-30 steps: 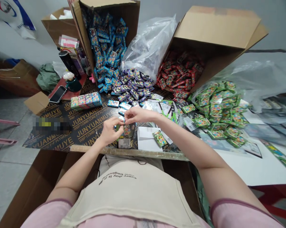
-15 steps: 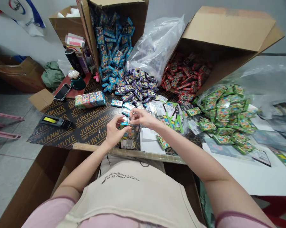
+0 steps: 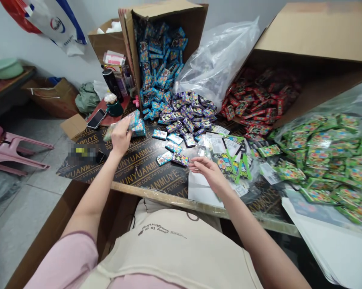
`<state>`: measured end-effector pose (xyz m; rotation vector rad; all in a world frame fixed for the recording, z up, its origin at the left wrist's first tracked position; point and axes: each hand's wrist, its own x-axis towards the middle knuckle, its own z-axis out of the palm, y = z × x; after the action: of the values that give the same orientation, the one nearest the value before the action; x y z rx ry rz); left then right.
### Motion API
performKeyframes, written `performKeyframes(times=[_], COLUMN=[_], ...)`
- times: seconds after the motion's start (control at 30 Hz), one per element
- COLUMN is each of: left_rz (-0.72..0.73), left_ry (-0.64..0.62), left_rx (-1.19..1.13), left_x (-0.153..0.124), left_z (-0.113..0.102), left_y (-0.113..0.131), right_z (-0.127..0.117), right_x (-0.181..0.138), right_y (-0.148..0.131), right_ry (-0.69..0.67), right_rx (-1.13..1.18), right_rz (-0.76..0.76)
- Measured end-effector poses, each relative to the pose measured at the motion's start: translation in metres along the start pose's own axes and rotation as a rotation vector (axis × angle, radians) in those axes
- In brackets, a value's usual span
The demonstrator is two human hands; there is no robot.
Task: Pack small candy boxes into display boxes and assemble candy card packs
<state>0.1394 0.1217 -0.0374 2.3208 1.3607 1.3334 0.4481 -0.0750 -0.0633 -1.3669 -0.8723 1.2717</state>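
My left hand (image 3: 121, 135) has its fingers wrapped over a small printed pack (image 3: 134, 117), blurred by motion, at the left of the table. Just beneath and beside that pack is a stack of similar blue-edged packs (image 3: 139, 130), partly covered by the hand. My right hand (image 3: 207, 169) is held out with its fingers stretched, nothing in them. Its fingertips are close to a purple candy packet (image 3: 181, 159). Several blue packets (image 3: 164, 157) lie loose to its left, and clear bags with green printed cards (image 3: 233, 160) lie to its right.
Behind are a carton of blue packets (image 3: 161, 52), a purple heap (image 3: 193, 108) and a carton of red packets (image 3: 256, 100). Green packets (image 3: 331, 156) pile up at right. A phone (image 3: 96, 119) and a dark green jar (image 3: 114, 107) stand at left. White paper (image 3: 202, 188) lies near the front edge.
My hands have parted. The left has carried the pack from the front of the table over to the stack at left; the right has let go and opened. The view has turned left.
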Motion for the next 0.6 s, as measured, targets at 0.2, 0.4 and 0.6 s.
performKeyframes(times=[0.2, 0.4, 0.6], left_rz=[0.054, 0.103, 0.091], left_ry=[-0.406, -0.543, -0.814], left_rx=[0.306, 0.426, 0.534], left_x=[0.023, 0.053, 0.096], left_z=[0.037, 0.032, 0.043], left_y=[-0.045, -0.062, -0.081], right_z=[-0.006, -0.029, -0.077], right_x=[-0.013, -0.022, -0.009], right_y=[0.007, 0.015, 0.024], right_ry=[-0.073, 0.003, 0.283], right_rx=[-0.063, -0.152, -0.614], right_rz=[-0.014, -0.069, -0.278])
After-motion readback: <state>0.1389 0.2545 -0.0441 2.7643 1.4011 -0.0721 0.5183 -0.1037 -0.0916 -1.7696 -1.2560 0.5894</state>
